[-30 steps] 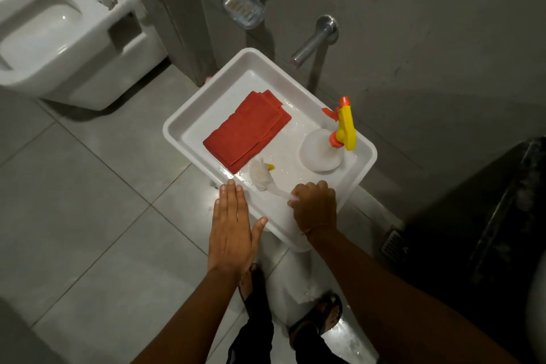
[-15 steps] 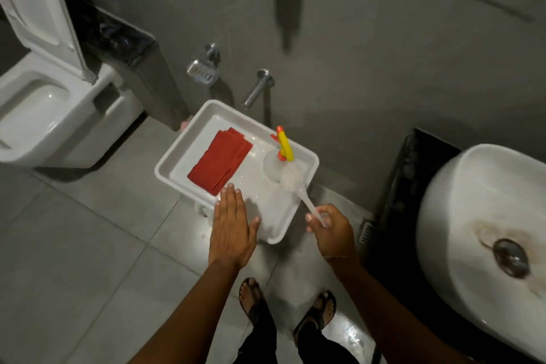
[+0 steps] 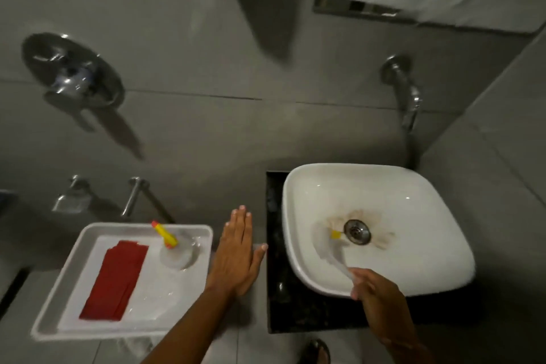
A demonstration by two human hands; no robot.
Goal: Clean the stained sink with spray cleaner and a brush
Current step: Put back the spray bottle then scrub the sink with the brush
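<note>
Head view. White square-rounded sink [image 3: 413,195], set on a dark tabletop [image 3: 274,275] at right; brown stain [image 3: 381,238] ringing the metal drain [image 3: 357,231] at the basin's centre. Brush [image 3: 328,248], whitish and motion-blurred, lying inside the basin: head left of the drain with a small yellow part just beside it, handle running down toward the near rim. Right hand [image 3: 373,287] at the near rim, its fingers [image 3: 359,275] closed around the brush handle's end. Left hand [image 3: 236,254] flat and empty, palm down, fingers straight and pressed together with the thumb held out, hovering between the tray and the tabletop edge; whether it touches either cannot be told. White rectangular tray [image 3: 76,248] at lower left, well apart from the sink, holding a folded red cloth [image 3: 115,281] on its left side and a spray cleaner [image 3: 174,251] at its far right corner: clear round bottle, yellow trigger head with orange tip, upright. Wall spout [image 3: 404,89] above the sink. Round chrome mixer valve [image 3: 71,74] on the grey wall at upper left. A sandalled foot [image 3: 317,352] on the floor at bottom edge.
</note>
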